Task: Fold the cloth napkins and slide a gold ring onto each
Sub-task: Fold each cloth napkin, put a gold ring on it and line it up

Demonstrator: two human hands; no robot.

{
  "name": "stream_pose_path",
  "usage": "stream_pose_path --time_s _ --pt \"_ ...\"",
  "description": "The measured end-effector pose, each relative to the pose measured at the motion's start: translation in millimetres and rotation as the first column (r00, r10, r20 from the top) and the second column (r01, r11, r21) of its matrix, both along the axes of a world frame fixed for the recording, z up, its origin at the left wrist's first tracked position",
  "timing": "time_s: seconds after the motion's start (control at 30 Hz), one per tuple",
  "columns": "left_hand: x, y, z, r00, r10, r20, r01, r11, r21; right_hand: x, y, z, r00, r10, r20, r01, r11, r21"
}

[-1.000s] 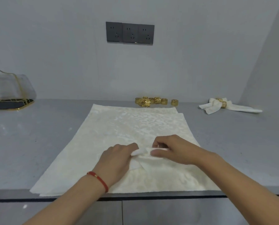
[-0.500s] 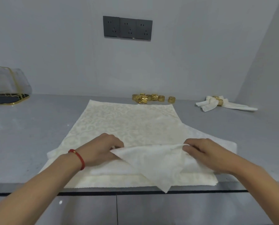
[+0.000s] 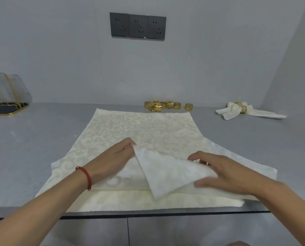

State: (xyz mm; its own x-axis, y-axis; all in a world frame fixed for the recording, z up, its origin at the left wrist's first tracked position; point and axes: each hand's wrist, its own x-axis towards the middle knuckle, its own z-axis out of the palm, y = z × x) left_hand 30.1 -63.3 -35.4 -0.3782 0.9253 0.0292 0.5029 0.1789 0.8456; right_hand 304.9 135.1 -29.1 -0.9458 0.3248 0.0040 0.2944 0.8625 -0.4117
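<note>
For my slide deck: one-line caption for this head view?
Both hands fold the top napkin; gold rings wait behind.

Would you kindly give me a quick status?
Both hands, left and right, gripping top napkin, mid-fold. Rings untouched. Nothing in the way.
</note>
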Motion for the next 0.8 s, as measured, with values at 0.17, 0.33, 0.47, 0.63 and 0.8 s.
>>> stream_pose_path --time_s 0.17,0.33,0.47,0.63,0.8 --pt "-30 43 7 0.993 -0.027 -0.114 0.015 0.994 -0.109 -23 30 -1 0.981 -0.19 -0.027 0.176 0.947 -0.269" --pt "-75 115 19 0.946 0.014 -0.323 -0.107 0.956 -0.272 -88 90 9 0.916 -0.4 -0.01 0.385 0.888 -0.252" --pt "-95 167 12 0.872 0.089 -0.481 -0.288 0.888 -0.358 -136 127 1 0.855 -0.515 0.064 0.515 0.828 -0.222" --pt "-98 200 3 0.674 0.093 -0.733 -0.446 0.842 -0.304 -175 153 -16 0.735 -0.672 0.091 0.656 0.739 0.155" --pt "-91 202 -21 0.351 0.124 -0.928 -0.501 0.862 -0.074 -182 134 -24 0.847 -0.517 -0.121 0.498 0.692 0.523"
